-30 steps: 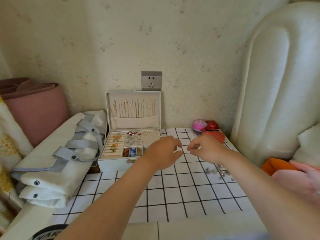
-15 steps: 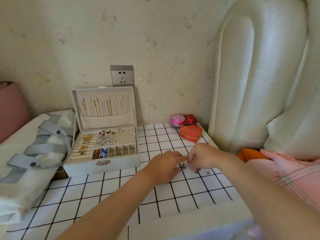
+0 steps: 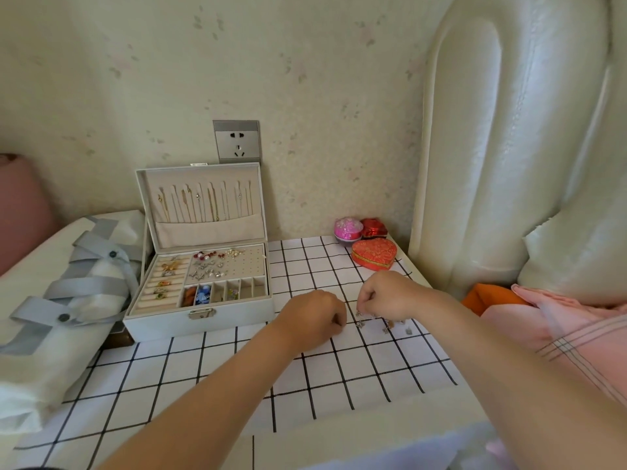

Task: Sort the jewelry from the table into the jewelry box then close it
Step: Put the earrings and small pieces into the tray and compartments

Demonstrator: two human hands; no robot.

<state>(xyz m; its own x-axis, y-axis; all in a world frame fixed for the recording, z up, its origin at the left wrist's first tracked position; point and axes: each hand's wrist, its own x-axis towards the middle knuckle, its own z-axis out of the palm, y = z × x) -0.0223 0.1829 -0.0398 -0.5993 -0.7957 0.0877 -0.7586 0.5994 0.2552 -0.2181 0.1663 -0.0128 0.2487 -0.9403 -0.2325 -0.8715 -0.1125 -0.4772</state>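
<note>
Checked tablecloth [image 3: 339, 374] carries loose silver pieces [image 3: 360, 323] near its right edge, right hand [image 3: 390, 295] pinching one, left hand [image 3: 312, 317] curled just beside (contents hidden), open jewelry box [image 3: 163, 323] well to their left.

Back wall: pale wallpaper, faint floral specks. Grey wall socket [image 3: 236, 141] set low in it.

Black-and-white checked cloth [image 3: 210, 374] covers the surface. At its far right corner, a red heart-shaped box [image 3: 374, 254], lid on. Just behind it a round pink box [image 3: 347, 228] and a small dark red box [image 3: 374, 227], these two side by side and touching.

Right: cream padded headboard [image 3: 509, 147], glossy. Below it an orange cloth [image 3: 481, 295], partly under a pink fabric [image 3: 559, 320] with thin plaid lines.

Left: white folded bundle [image 3: 51, 334] wrapped in grey straps [image 3: 84, 288] with dark snaps. Behind it, something dusty pink [image 3: 20, 205], possibly a rolled mat.
</note>
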